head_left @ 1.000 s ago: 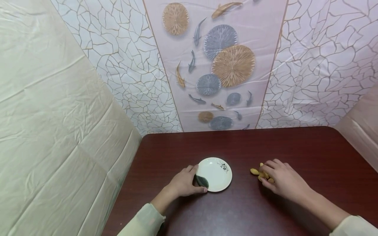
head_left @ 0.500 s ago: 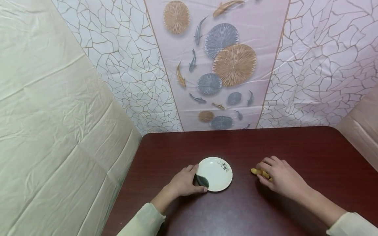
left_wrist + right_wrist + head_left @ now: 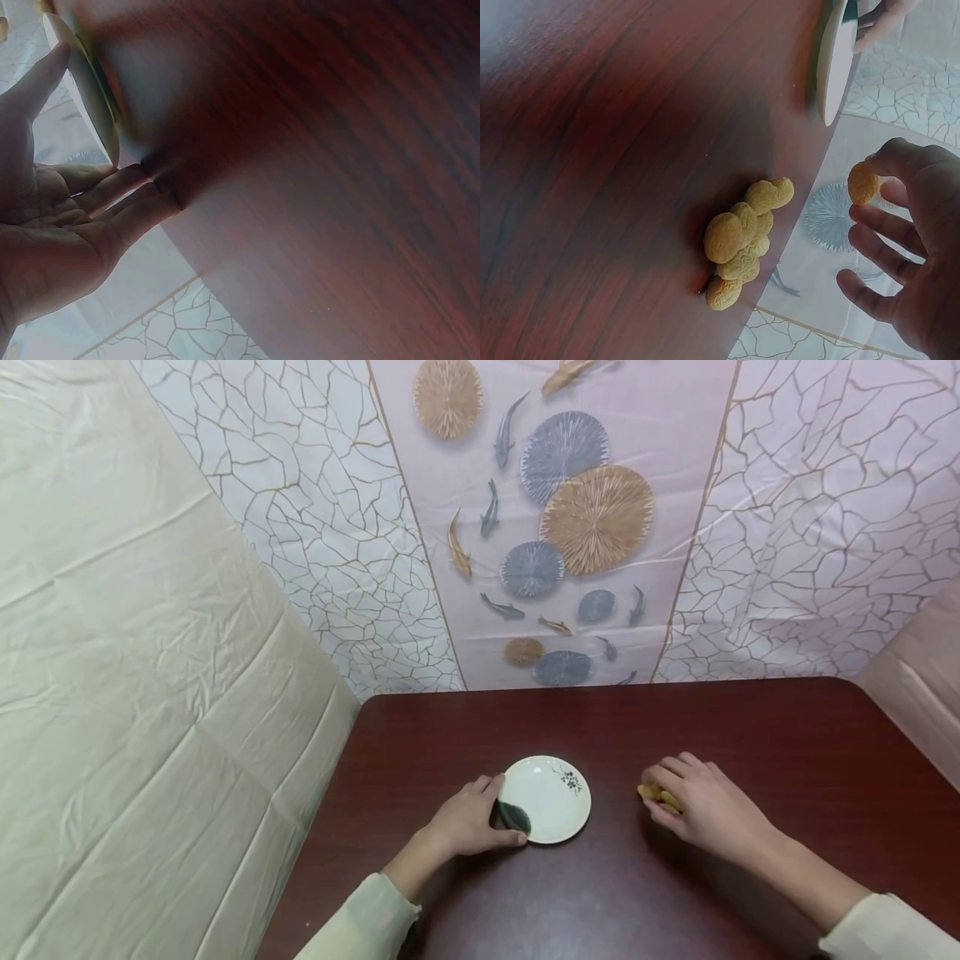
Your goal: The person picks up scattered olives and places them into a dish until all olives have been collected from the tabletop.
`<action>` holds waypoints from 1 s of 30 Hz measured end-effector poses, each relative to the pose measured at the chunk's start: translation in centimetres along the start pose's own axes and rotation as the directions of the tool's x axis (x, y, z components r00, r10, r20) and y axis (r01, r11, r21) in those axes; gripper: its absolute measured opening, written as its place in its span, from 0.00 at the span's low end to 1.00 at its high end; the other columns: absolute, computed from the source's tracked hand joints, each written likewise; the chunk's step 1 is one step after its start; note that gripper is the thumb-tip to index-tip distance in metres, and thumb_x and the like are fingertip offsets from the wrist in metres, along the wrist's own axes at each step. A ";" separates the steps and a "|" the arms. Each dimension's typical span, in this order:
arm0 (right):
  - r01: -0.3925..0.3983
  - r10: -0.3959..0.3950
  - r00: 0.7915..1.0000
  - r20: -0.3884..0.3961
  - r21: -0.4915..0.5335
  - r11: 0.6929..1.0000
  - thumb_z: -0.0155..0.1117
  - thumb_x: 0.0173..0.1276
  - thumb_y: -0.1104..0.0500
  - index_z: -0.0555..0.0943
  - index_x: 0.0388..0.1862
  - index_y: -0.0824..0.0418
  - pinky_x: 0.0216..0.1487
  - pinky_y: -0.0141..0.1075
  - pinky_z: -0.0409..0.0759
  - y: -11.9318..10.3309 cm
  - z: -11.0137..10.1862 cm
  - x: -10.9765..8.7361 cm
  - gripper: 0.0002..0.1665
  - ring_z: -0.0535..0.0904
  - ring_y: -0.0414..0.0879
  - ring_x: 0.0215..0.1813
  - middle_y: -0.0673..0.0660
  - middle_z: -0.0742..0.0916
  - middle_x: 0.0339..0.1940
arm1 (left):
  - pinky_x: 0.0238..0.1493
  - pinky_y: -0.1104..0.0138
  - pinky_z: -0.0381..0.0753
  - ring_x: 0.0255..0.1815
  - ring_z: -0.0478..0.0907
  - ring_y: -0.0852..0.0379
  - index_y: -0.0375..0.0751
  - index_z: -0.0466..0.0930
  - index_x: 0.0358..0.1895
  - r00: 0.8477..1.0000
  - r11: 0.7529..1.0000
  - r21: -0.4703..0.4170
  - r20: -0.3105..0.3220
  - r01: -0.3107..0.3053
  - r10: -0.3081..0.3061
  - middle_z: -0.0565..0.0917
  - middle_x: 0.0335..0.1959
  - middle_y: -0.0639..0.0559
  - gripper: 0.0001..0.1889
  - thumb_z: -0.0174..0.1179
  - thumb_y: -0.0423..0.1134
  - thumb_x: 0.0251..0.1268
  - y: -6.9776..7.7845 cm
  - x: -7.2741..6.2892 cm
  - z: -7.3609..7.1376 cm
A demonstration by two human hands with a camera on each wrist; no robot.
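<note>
Right hand pinches a peanut right of the plate, long axis roughly toward it; left hand grips it.

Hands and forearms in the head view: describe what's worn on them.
The left hand and right hand are bare, with no gloves. The left sleeve and right sleeve are plain, pale cream-green cloth, ending short of the hands.
</note>
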State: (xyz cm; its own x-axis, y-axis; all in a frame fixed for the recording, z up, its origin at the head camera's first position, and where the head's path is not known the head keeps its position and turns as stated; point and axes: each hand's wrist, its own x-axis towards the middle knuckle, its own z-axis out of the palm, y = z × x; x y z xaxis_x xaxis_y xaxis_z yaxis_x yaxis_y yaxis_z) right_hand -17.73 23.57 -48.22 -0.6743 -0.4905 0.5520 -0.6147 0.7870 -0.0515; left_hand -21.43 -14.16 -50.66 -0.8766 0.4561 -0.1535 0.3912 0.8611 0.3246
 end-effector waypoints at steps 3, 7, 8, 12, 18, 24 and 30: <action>0.002 -0.003 1.000 0.005 0.021 1.000 0.87 0.54 0.57 0.84 0.38 0.47 0.36 0.38 0.73 -0.2 0.1 0.3 0.19 0.76 0.40 0.41 0.42 0.85 0.37 | 0.70 0.46 0.84 0.78 0.76 0.41 0.38 0.60 0.88 1.000 1.000 0.000 -0.002 0.000 0.000 0.75 0.79 0.41 0.61 0.74 0.71 0.62 0.0 0.0 0.0; -0.006 0.005 1.000 0.025 0.041 0.999 0.86 0.56 0.57 0.81 0.35 0.45 0.36 0.37 0.72 -0.6 0.1 0.6 0.19 0.75 0.38 0.40 0.40 0.83 0.35 | 0.70 0.46 0.84 0.77 0.77 0.41 0.38 0.60 0.88 1.000 1.000 0.003 -0.004 0.000 0.000 0.75 0.79 0.42 0.60 0.75 0.71 0.62 0.0 0.0 0.0; -0.010 0.009 1.000 0.028 0.042 0.999 0.87 0.56 0.57 0.81 0.35 0.44 0.36 0.37 0.72 -0.7 0.2 0.7 0.19 0.75 0.38 0.40 0.40 0.83 0.35 | 0.70 0.46 0.84 0.77 0.77 0.41 0.38 0.60 0.88 1.000 1.000 0.003 -0.004 0.001 -0.001 0.75 0.79 0.42 0.60 0.75 0.71 0.62 0.0 0.0 0.0; -0.020 0.018 0.999 0.039 0.048 0.999 0.87 0.56 0.58 0.81 0.36 0.45 0.37 0.38 0.73 -1.0 0.3 1.0 0.20 0.75 0.38 0.41 0.41 0.83 0.36 | 0.70 0.46 0.85 0.77 0.77 0.41 0.38 0.60 0.88 1.000 1.000 0.007 -0.007 0.000 0.000 0.76 0.79 0.42 0.61 0.75 0.71 0.62 0.1 0.0 -0.1; -0.018 0.016 0.999 0.030 0.060 0.998 0.87 0.57 0.58 0.82 0.36 0.45 0.38 0.40 0.75 -1.2 0.4 1.4 0.19 0.77 0.39 0.42 0.41 0.84 0.36 | 0.70 0.46 0.85 0.77 0.77 0.41 0.38 0.60 0.88 1.000 1.000 0.004 -0.007 -0.001 0.001 0.76 0.78 0.42 0.60 0.75 0.71 0.62 0.1 0.0 -0.1; 0.006 -0.007 1.000 0.017 0.065 0.998 0.88 0.56 0.58 0.82 0.36 0.44 0.37 0.39 0.73 -1.3 0.7 1.7 0.20 0.77 0.39 0.42 0.40 0.84 0.36 | 0.70 0.46 0.84 0.77 0.77 0.41 0.38 0.60 0.88 1.000 1.000 0.002 -0.007 0.001 -0.001 0.76 0.79 0.42 0.60 0.75 0.71 0.62 0.1 0.0 -0.1; 0.009 -0.010 1.000 0.012 0.083 0.997 0.88 0.57 0.58 0.82 0.36 0.43 0.37 0.37 0.71 -1.5 0.9 1.9 0.20 0.73 0.36 0.40 0.39 0.82 0.35 | 0.69 0.46 0.85 0.76 0.77 0.41 0.37 0.60 0.88 1.000 1.000 0.008 -0.012 -0.003 0.003 0.76 0.78 0.41 0.60 0.75 0.70 0.61 0.1 0.0 -0.1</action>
State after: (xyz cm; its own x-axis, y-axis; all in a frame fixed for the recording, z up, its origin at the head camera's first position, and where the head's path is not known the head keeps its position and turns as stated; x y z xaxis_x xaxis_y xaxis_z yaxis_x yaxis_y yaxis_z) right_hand -18.52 21.11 -47.85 -0.6732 -0.5025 0.5425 -0.6523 0.7491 -0.1155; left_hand -21.44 -14.03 -50.55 -0.8787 0.4557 -0.1418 0.3958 0.8618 0.3172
